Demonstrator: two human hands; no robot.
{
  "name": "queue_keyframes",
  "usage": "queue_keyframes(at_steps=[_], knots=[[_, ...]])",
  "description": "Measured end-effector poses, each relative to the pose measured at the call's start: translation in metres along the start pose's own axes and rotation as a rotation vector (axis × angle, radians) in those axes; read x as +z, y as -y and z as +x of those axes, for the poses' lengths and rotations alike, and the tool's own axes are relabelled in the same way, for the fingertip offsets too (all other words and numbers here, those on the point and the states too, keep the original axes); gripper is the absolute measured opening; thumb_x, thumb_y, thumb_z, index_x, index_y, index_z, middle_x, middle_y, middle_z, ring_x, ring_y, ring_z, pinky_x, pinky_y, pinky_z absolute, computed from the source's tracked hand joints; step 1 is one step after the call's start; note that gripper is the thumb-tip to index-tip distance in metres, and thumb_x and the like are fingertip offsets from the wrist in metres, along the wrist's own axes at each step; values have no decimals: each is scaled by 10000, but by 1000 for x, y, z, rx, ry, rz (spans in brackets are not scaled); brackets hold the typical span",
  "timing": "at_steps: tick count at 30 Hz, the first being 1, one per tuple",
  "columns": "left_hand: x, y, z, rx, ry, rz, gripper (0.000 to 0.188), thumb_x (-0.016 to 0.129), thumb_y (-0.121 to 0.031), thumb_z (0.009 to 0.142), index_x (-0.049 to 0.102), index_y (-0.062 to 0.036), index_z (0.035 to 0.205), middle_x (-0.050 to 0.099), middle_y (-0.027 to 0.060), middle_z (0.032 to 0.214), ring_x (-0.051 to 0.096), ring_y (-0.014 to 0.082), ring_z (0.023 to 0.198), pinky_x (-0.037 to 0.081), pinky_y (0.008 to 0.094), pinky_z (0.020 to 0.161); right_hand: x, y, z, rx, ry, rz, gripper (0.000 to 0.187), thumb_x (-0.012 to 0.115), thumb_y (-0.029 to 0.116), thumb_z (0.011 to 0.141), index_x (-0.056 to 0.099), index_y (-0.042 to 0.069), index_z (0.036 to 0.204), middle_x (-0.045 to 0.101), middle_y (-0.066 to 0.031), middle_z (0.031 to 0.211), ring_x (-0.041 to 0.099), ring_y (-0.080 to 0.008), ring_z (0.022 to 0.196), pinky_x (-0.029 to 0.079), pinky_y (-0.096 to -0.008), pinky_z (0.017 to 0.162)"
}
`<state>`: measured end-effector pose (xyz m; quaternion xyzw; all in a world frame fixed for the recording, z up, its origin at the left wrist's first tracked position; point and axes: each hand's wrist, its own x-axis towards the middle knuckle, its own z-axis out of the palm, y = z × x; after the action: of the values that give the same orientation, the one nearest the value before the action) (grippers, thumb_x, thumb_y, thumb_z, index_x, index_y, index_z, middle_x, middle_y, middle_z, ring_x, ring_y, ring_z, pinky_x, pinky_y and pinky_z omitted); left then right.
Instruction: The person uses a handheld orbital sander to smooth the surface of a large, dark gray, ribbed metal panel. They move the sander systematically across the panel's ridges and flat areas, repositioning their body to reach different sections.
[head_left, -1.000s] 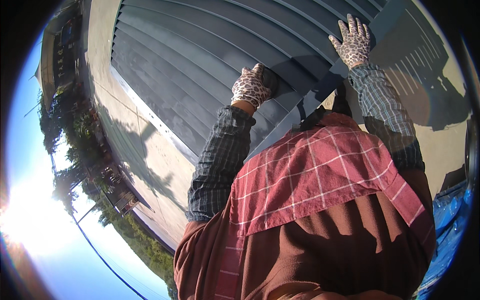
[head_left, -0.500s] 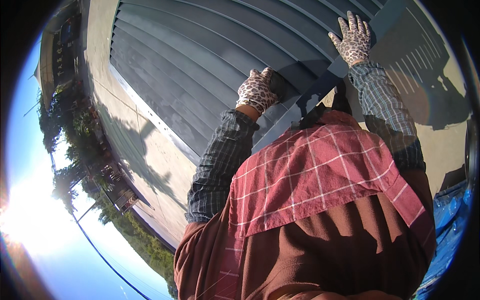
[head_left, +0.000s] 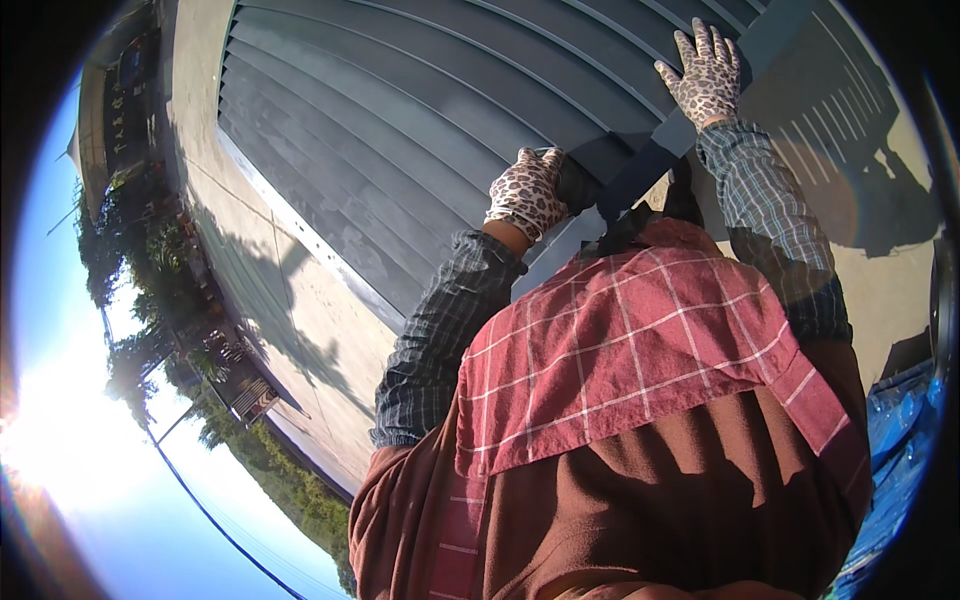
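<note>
Both gloved hands on a grey slatted panel (head_left: 400, 130) laid out in front of me, in sun.
Left hand (head_left: 528, 192): fingers curled round a dark pad (head_left: 577, 187), its exact kind unclear, set against the slats close to the near edge rail (head_left: 655, 155). Right hand (head_left: 707, 78): open, fingers spread, gripping nothing, laid over slats and rail, farther along. Pale concrete (head_left: 320, 375) to the left; blue sheeting (head_left: 895, 440) low on my right.

Bright sun (head_left: 60, 420) lights pale ground (head_left: 235, 190) beside trees (head_left: 165, 245)
</note>
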<state>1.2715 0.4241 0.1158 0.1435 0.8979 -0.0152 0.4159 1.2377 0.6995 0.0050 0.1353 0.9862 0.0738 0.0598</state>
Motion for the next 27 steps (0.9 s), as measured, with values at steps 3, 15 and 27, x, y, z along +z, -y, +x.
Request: queue_keyframes(at_steps=[3,15,27], knots=[[-1,-1,-1,-9,12,-12,778,827,-286,821,478,-181,1508,525,209,1439,635,378,1250,574,498,976,-2,-1,0,-3,6,-12,671,548,569,1012,469,181,1554,295,-91,1680,259,-311,1544,153,-487,1284],[-26,35,14,-115,-73,28,772,839,-282,812,491,-218,1498,553,175,1400,637,367,1246,562,495,1002,-4,1,-4,-6,-17,-15,675,552,575,1006,480,180,1548,307,-95,1675,275,-321,1535,158,-496,1278],[-15,20,4,-82,-22,37,784,836,-293,820,476,-214,1512,538,183,1421,630,368,1257,537,498,1019,-1,3,-5,-10,-27,24,666,559,564,1011,485,172,1544,306,-95,1675,276,-313,1536,162,-496,1280]])
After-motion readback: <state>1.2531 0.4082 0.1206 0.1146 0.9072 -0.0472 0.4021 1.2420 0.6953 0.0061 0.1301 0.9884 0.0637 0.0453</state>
